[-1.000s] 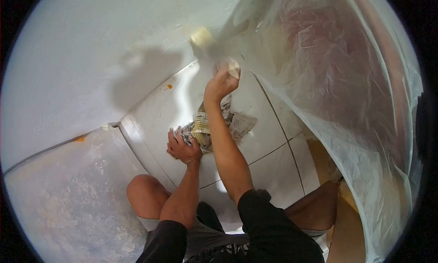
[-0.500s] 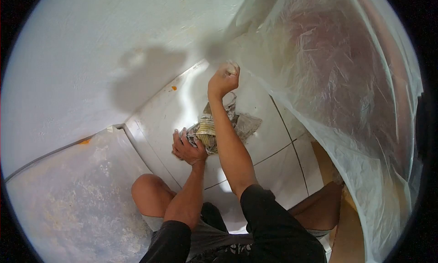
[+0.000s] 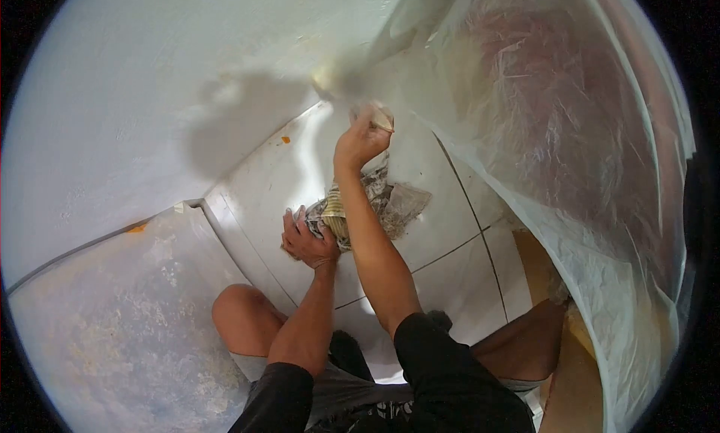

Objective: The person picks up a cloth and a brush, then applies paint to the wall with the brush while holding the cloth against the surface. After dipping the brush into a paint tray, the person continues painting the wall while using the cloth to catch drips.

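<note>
My right hand [image 3: 361, 142] is closed in front of the wall corner, above the white floor tiles. A small pale thing [image 3: 382, 119] with a thin edge shows in its fingers; its kind I cannot make out. Below lies a crumpled, dirty rag [image 3: 337, 211] with yellowish and dark stripes, partly hidden by my right forearm. My left hand [image 3: 307, 244] rests on the rag's left edge, its fingers spread and its thumb over the cloth. Beside the rag's right side is a greyish crumpled piece [image 3: 407, 200], perhaps part of it.
A white wall [image 3: 150, 73] rises ahead and to the left. Translucent plastic sheeting [image 3: 555, 133] hangs along the right. A stained pale panel [image 3: 135, 320] stands at lower left. Brown cardboard [image 3: 574, 373] lies by my right leg. A small orange bit [image 3: 285, 140] sits near the wall.
My right hand has shifted slightly to the left and turned, so more of the pale thing shows. My left hand stays on the rag.
</note>
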The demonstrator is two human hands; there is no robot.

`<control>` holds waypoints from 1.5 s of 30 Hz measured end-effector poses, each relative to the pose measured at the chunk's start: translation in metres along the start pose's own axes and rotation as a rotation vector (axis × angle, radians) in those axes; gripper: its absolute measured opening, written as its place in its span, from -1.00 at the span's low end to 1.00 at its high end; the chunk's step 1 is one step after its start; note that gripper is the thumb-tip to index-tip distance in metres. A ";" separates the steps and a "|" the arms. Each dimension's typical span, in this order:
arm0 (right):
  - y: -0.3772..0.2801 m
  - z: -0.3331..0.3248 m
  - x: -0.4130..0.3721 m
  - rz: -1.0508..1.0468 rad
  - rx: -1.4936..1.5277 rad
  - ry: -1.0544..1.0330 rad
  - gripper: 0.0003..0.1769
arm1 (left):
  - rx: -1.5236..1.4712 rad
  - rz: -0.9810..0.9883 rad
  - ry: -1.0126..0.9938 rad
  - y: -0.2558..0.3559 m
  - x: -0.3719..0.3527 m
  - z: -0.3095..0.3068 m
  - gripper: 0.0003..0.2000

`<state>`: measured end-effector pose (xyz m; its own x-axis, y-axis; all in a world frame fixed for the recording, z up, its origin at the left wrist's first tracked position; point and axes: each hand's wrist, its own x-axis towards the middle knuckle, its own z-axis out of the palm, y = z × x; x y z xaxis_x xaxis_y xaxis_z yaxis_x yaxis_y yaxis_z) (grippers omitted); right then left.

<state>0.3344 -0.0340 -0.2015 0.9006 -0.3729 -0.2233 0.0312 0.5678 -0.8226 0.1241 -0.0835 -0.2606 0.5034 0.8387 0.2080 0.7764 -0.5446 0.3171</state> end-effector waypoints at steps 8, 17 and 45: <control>0.014 -0.016 0.012 -0.138 -0.482 -0.090 -0.87 | 0.034 0.022 0.012 0.001 0.000 -0.005 -0.51; -0.085 0.039 -0.036 -0.063 0.092 -0.095 -0.80 | -0.010 -0.055 -0.030 0.001 0.000 -0.002 -0.52; 0.014 -0.013 -0.008 -0.146 -0.180 -0.089 -0.90 | 0.003 0.007 -0.018 -0.002 -0.004 -0.003 -0.50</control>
<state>0.3217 -0.0327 -0.2185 0.9272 -0.3705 -0.0544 0.0934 0.3696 -0.9245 0.1195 -0.0861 -0.2594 0.5158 0.8345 0.1936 0.7736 -0.5508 0.3131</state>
